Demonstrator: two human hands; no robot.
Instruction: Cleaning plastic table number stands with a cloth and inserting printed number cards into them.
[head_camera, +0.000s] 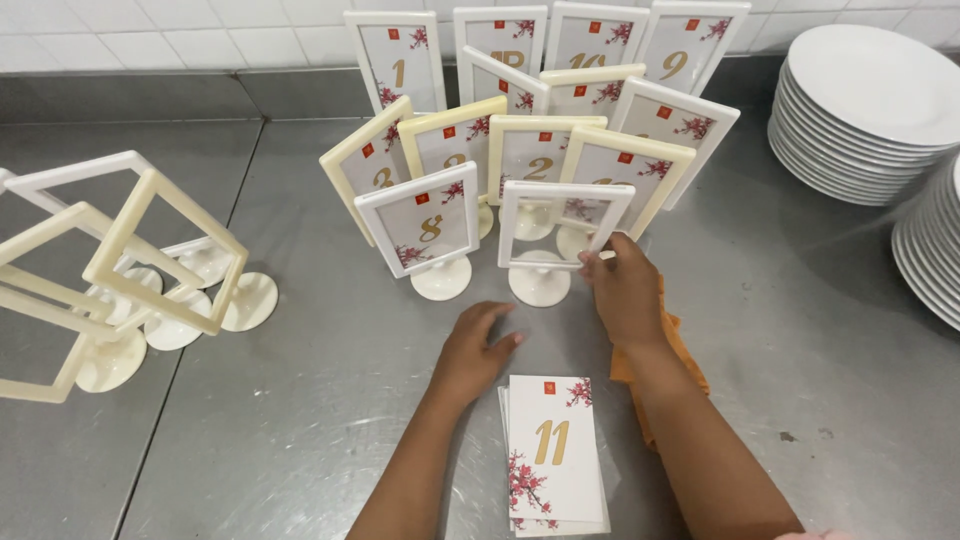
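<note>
My right hand (625, 290) grips the lower right corner of an empty white frame stand (560, 235) that is upright on the steel counter (300, 400). My left hand (478, 350) rests flat on the counter, fingers loosely apart, just above a small stack of white number cards (553, 455) printed with gold digits and red blossoms. To the left of the empty stand is a white stand with a card in it (425, 228). Behind them stand several more filled stands (530, 100), white and cream. An orange cloth (685, 345) lies under my right forearm.
Several empty cream and white frame stands (130, 260) cluster on the counter at the left. Stacks of white plates (865, 110) sit at the back right, with another stack (935, 245) at the right edge. A tiled wall runs behind the counter.
</note>
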